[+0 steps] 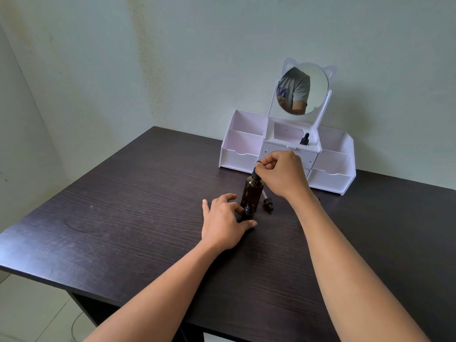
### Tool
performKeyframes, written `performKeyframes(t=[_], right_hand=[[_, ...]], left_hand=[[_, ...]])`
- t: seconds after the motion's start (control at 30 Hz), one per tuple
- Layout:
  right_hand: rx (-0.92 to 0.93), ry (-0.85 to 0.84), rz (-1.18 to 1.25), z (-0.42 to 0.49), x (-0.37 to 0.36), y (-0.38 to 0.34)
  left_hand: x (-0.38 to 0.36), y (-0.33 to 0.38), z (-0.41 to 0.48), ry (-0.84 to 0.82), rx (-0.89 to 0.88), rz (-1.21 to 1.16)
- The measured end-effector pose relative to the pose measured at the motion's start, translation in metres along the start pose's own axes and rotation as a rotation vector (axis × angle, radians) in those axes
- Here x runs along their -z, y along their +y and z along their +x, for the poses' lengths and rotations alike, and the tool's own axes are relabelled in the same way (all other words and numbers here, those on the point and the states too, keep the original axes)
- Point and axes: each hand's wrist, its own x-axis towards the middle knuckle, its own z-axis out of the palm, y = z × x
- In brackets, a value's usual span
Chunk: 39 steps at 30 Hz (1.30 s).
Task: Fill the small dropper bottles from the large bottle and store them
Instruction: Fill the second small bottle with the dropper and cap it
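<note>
Standing upright on the dark table (123, 218), the big brown bottle (251, 193) is near the middle, just in front of the white organizer (241, 156). On its neck sits a black top (256, 173). The right hand (283, 174) is above the bottle. Its fingers are curled and they pinch that black top from the right side.

Just in front of the big bottle stands 1 small bottle (248, 211). It is dark and its mouth has no cap on it. The left hand (223, 219) rests on the table and holds this small bottle between the thumb and the first finger. The other fingers are spread out to the left.

Right beside the big bottle, on its right, a loose dropper (267, 203) lies flat on the table. It has a black cap and a thin clear tube.

A second small bottle (305, 139) with its black dropper on stands in the middle box of the organizer, up on top of the little drawers. The side boxes look bare.

Behind that box a round mirror (313, 90) with cat ears stands up. It shows a gray shirt and an arm. A pale wall (172, 58) is at the back.
</note>
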Motion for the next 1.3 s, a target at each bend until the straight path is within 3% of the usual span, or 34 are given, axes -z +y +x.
performKeyframes(t=[0.83, 1.03, 1.3], right_hand=[[-0.008, 0.009, 0.001, -0.001, 0.000, -0.001], [0.011, 0.081, 0.038, 0.003, 0.008, -0.008], [0.117, 0.295, 0.101, 0.011, 0.037, -0.027]], left_hand=[[-0.001, -0.001, 0.000, 0.008, -0.003, 0.000], [-0.001, -0.001, -0.001, 0.014, -0.001, -0.007], [0.000, -0.001, -0.001, 0.010, 0.005, -0.012]])
